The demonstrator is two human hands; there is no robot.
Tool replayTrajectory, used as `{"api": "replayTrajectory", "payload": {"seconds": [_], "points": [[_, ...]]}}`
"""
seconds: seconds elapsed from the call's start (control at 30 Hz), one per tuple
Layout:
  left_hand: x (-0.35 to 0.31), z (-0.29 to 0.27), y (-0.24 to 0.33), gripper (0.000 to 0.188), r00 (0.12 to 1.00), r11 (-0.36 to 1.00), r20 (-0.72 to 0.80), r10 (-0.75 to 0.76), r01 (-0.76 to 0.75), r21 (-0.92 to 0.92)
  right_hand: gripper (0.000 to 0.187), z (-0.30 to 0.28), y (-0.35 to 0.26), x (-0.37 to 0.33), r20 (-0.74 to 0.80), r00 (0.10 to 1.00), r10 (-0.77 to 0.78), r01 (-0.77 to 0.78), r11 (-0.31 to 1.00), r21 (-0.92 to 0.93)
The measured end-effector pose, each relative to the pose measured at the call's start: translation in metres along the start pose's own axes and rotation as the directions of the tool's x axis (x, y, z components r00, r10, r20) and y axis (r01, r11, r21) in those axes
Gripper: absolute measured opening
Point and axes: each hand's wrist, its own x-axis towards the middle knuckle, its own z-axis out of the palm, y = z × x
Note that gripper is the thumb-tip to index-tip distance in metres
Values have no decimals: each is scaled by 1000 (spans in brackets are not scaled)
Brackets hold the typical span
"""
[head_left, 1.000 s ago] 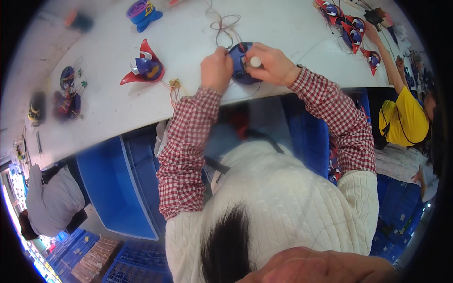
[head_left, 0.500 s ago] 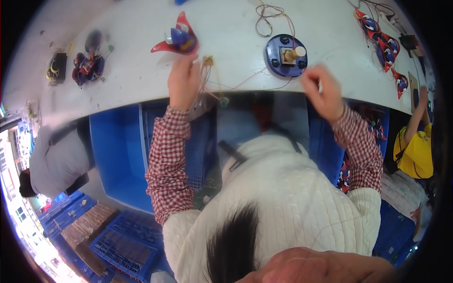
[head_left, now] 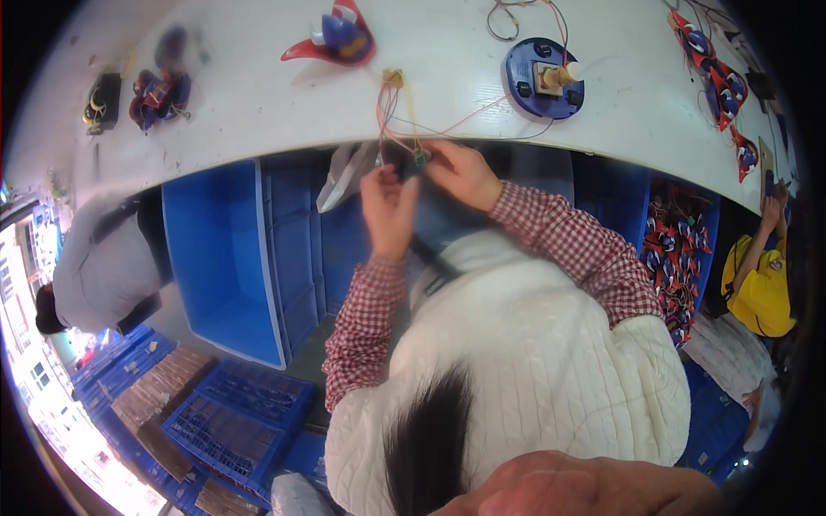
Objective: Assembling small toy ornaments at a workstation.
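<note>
My left hand (head_left: pixel 389 211) is closed at the table's front edge, its fingertips pinching the end of a thin wire (head_left: pixel 379 155) with a pale tip. Beside it, the fingers of my right hand (head_left: pixel 465 176) pinch a small green circuit board (head_left: pixel 420 158). Several thin wires run up from there to a small tan block (head_left: pixel 392 78) lying on the table. A red and white wire stretches toward a round blue base (head_left: pixel 559 106), which carries a wooden block and a pale knob. Farther off to the left lies a red, winged toy part with a blue horned head (head_left: pixel 344 36).
Dark toy parts with wires (head_left: pixel 159 99) lie on the table (head_left: pixel 258 95) at left, and red-blue parts (head_left: pixel 727 90) at right. A blue bin (head_left: pixel 219 267) stands below left; another bin of red-blue parts (head_left: pixel 675 258) is below right. People sit at both sides.
Both hands have come together at the table edge, the right moving left from beside the round base. They now hold the wire end and the green board. The view has shifted slightly.
</note>
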Motion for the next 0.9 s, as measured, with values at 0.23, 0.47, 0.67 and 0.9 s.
{"api": "replayTrajectory", "payload": {"seconds": [0.23,0.47,0.67,0.9], "points": [[8,5,9,15,995,997,70,69,-70,9,36,12,-8,-4,-128,964,-234,239,971,22],[15,-5,41,18,897,728,323,-301,435,-530,17,-13,-32,-5,11,995,95,-84,820,566],[7,-4,55,24,904,776,316,-290,415,-475,12,-27,-62,4,187,961,206,-277,663,696],[8,-3,53,25,903,801,321,-286,409,-437,19,-34,-62,1,153,974,167,-217,875,432]]}}
